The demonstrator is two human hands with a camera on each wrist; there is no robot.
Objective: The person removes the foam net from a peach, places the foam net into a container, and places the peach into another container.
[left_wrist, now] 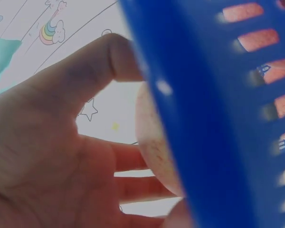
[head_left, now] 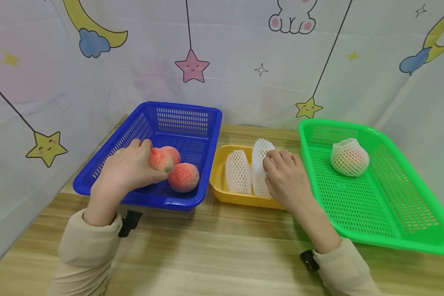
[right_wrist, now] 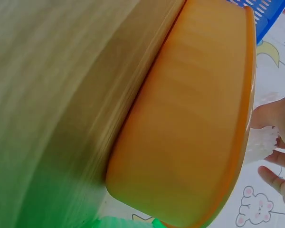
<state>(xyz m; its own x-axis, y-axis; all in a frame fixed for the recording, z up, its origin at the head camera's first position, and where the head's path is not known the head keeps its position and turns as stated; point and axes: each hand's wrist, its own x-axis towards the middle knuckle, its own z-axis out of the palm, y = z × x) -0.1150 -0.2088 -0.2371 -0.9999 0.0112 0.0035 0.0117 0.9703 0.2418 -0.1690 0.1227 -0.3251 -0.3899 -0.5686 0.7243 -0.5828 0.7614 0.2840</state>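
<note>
In the head view my left hand (head_left: pixel 123 170) reaches into the blue basket (head_left: pixel 211 164) and grips a peach (head_left: pixel 159 159) between thumb and fingers. The left wrist view shows this peach (left_wrist: pixel 154 142) partly behind the basket's rim. Two more peaches lie beside it, one red peach (head_left: pixel 183 177) in front and another (head_left: pixel 173 153) behind. My right hand (head_left: pixel 286 176) is over the yellow tray (head_left: pixel 220 183), pinching a white foam net sleeve (head_left: pixel 262 150); its lower part is partly hidden by the fingers. Another foam net sleeve (head_left: pixel 238 172) lies to the left in the tray.
At the right stands a green basket (head_left: pixel 422 176) holding a peach in a foam net (head_left: pixel 350 157). All containers rest on a wooden table (head_left: pixel 207 255). A printed white curtain (head_left: pixel 237 94) hangs behind them and at the sides.
</note>
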